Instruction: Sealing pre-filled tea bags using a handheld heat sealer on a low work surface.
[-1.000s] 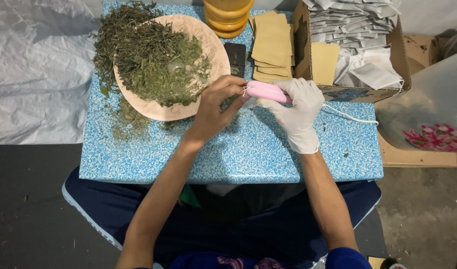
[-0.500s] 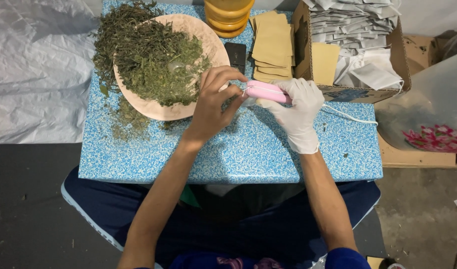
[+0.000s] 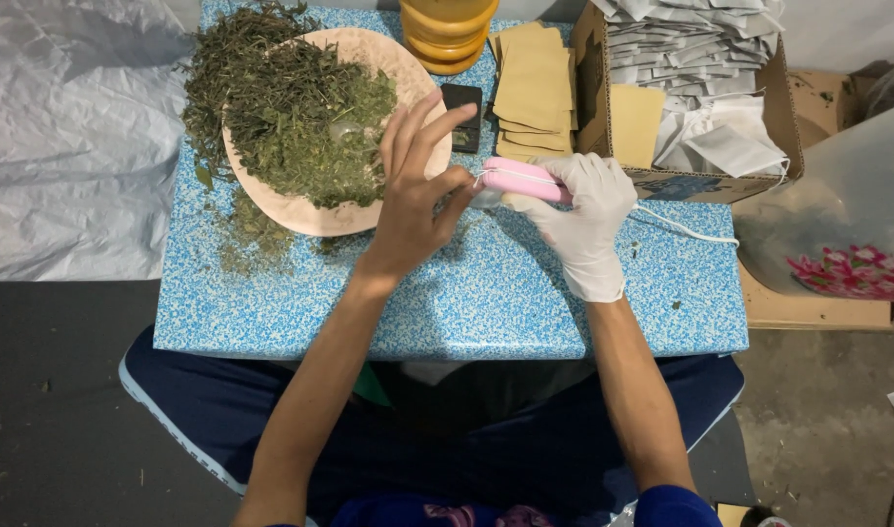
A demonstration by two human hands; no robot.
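Note:
My right hand (image 3: 588,215), in a white glove, grips a pink hand-held sealer (image 3: 525,181) with a white cord (image 3: 681,224) trailing to the right. My bare left hand (image 3: 413,195) meets the sealer's left tip. Its thumb and forefinger pinch a small pale pouch (image 3: 486,198) there, and the other fingers fan upward over the plate's edge. Both hands hover over the blue speckled table (image 3: 466,303). Most of the pouch is hidden by my fingers.
A round tan plate (image 3: 310,220) heaped with dried green herbs (image 3: 291,107) sits at the left, with crumbs spilled around it. Behind are stacked yellow bowls (image 3: 447,29), a small black device (image 3: 461,112), tan pouches (image 3: 535,88) and a cardboard box (image 3: 700,181) of white sachets. A clear bin (image 3: 847,224) stands right.
My left hand's fingers, earlier curled over the sealer's tip, have lifted and spread upward, with only the thumb and forefinger left at the tip. The right hand and sealer stayed put.

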